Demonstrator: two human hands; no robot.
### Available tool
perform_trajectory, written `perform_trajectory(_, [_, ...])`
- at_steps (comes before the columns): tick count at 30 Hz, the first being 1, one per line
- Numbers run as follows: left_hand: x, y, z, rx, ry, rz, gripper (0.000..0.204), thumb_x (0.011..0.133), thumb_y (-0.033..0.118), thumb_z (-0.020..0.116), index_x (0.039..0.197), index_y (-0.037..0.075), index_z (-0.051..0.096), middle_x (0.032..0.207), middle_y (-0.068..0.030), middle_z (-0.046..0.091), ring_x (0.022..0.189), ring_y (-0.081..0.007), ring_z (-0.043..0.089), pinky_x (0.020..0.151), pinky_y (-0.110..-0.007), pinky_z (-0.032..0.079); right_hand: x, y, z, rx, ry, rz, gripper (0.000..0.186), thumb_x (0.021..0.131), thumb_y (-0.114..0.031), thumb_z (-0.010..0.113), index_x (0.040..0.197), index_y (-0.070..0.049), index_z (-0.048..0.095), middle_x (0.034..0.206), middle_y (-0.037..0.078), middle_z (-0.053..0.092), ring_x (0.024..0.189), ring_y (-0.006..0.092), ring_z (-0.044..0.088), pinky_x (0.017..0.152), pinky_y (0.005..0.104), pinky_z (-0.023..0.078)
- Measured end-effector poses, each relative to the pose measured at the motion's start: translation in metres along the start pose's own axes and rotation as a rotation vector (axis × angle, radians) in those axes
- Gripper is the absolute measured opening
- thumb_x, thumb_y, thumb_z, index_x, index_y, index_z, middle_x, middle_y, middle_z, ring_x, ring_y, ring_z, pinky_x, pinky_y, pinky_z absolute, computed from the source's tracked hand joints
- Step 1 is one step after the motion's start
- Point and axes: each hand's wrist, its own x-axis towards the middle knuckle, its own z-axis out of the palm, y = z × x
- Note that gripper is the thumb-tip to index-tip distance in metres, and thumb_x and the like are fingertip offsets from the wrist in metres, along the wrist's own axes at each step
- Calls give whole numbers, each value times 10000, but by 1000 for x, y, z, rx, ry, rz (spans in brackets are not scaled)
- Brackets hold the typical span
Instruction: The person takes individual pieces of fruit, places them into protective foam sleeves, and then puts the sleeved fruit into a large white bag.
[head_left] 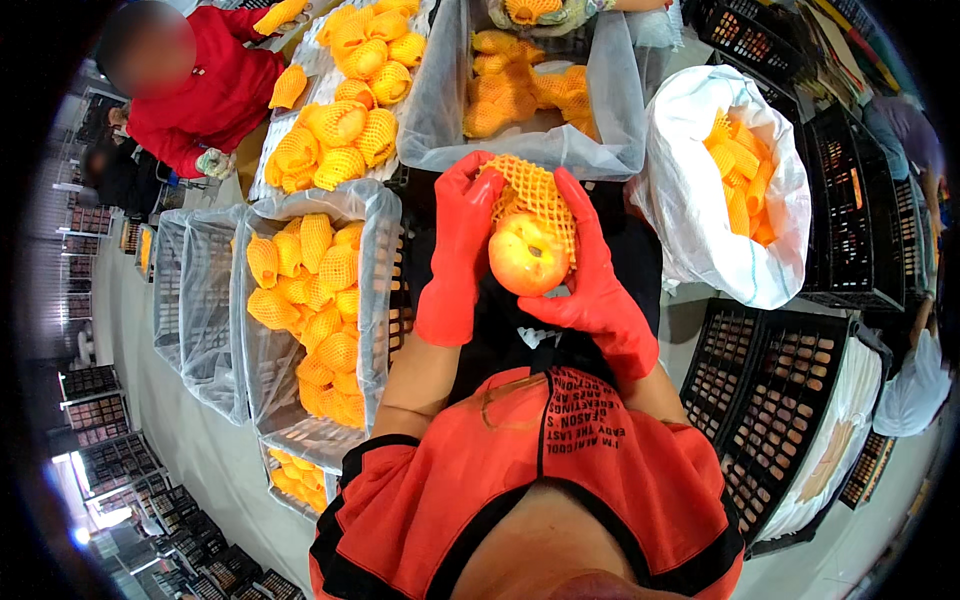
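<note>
Both my hands wear red rubber gloves and meet at the middle of the view. Between them is a round yellow-red fruit (527,255), peach- or apple-like, its hollow turned up toward me. An orange foam net sleeve (536,196) covers its far side and leaves the near side bare. My left hand (462,235) grips the sleeve's upper left edge, fingers closed. My right hand (597,278) wraps the right side of sleeve and fruit, its thumb under the fruit. Just beyond stands a plastic-lined crate (425,150) with several sleeved fruits inside.
A lined crate (262,400) full of sleeved fruit stands left. A white sack (680,240) of foam sleeves is at right, near black crates (715,365). A person in red (235,75) works beside a fruit-covered tray (270,150). Another person's gloved hand (575,14) holds sleeved fruit at the far crate.
</note>
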Motion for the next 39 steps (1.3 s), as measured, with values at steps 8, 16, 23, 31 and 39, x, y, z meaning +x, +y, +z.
perform_trajectory(8, [-8, -3, 19, 65, -66, 36, 176, 873, -17, 555, 1036, -43, 617, 932, -62, 683, 806, -106, 638, 715, -254, 517, -6, 0, -13, -21, 62, -64, 1173, 631, -144, 883, 1563, -30, 181, 1593, 169, 261, 1468, 265, 279, 1182, 395, 252])
perform_trajectory(16, [-15, -6, 13, 69, -107, 27, 237, 841, -55, 526, 1059, -54, 621, 979, -96, 688, 860, -132, 662, 776, -268, 537, -9, 0, -16, -235, 28, -116, 1134, 636, -133, 860, 1556, -25, 207, 1535, 166, 347, 1408, 257, 382, 1128, 394, 341])
perform_trajectory(23, [-16, 7, 6, 177, -325, -11, 498, 780, 224, 680, 1188, -39, 570, 1143, -114, 661, 1041, -184, 657, 940, -307, 505, -8, -10, -16, -220, 34, -91, 1102, 645, -109, 859, 1553, -35, 238, 1569, 180, 316, 1458, 293, 319, 1167, 382, 289])
perform_trajectory(31, [-11, 21, -5, 209, -606, -129, 607, 824, 194, 747, 1345, 25, 486, 1180, -90, 622, 1088, -166, 598, 921, -314, 490, -8, -16, -20, -277, 0, -84, 1088, 631, -90, 842, 1547, -39, 256, 1569, 174, 323, 1457, 293, 325, 1172, 383, 288])
perform_trajectory(39, [-16, 22, -3, 186, -597, -141, 670, 787, 336, 752, 1296, -9, 488, 1234, -81, 603, 1143, -157, 591, 992, -304, 454, -10, -16, -18, -246, -3, -65, 1089, 635, -96, 843, 1553, -52, 258, 1572, 158, 331, 1459, 268, 323, 1175, 376, 283])
